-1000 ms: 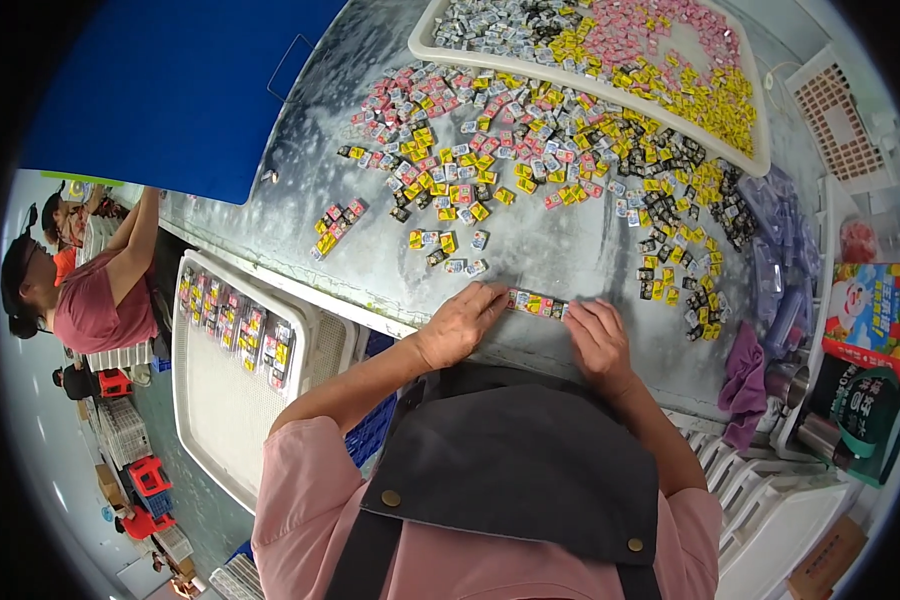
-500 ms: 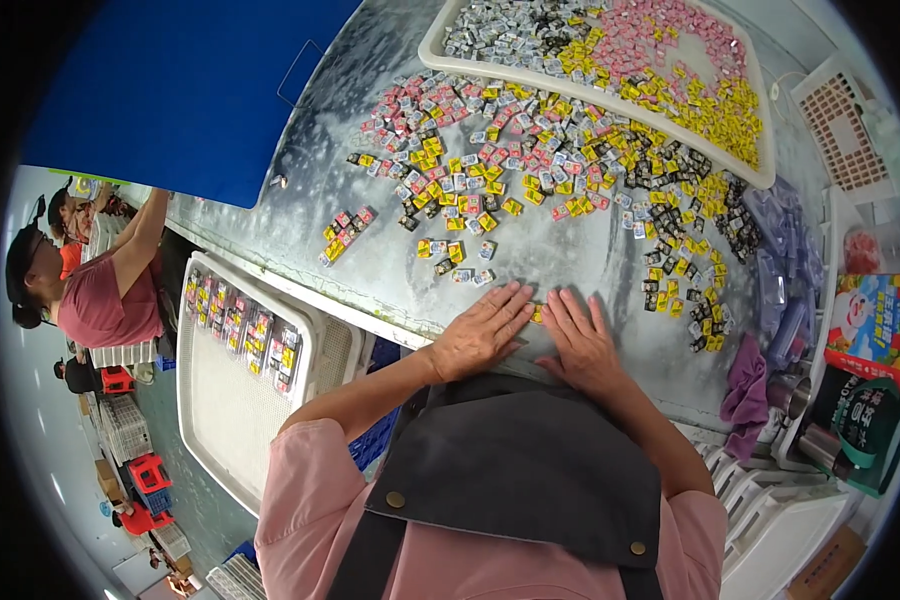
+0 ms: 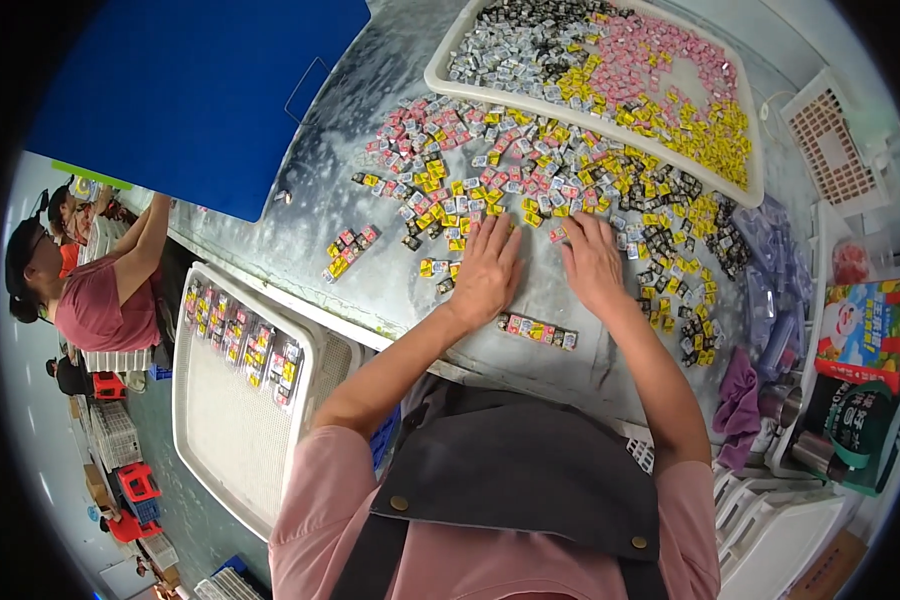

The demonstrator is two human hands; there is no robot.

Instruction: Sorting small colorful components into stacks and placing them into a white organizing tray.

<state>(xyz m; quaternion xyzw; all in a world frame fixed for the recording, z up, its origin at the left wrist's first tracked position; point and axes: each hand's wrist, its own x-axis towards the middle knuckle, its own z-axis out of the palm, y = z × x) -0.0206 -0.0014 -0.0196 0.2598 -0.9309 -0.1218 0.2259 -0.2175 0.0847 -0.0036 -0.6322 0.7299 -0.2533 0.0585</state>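
Small wrapped pieces (image 3: pixel 515 180) in yellow, pink, black and white lie scattered over the grey table (image 3: pixel 370 300). Stretched over the near side of the scatter, my left hand (image 3: pixel 487 268) has its fingertips at some yellow and white pieces. My right hand (image 3: pixel 592 262) rests to its right, fingers extended, beside a pink piece near the thumb and others at the fingertips. Between my wrists and closer to me, a straight row of pieces (image 3: pixel 537 331) lies side by side, touched by neither hand. A separate short cluster (image 3: pixel 350 252) sits to the left.
A white tray (image 3: pixel 590 112) of sorted pieces stands at the back. Clear plastic packaging (image 3: pixel 778 270) and a purple cloth (image 3: pixel 738 410) lie right. Filled clear packs (image 3: pixel 242 338) sit in a white tray (image 3: pixel 185 440) at left. A blue board (image 3: pixel 190 100) covers the far left, near a co-worker (image 3: pixel 110 300).
Both hands have moved forward from the near table edge to the scattered pieces. The straight row, mostly covered by my hands before, now lies in view.
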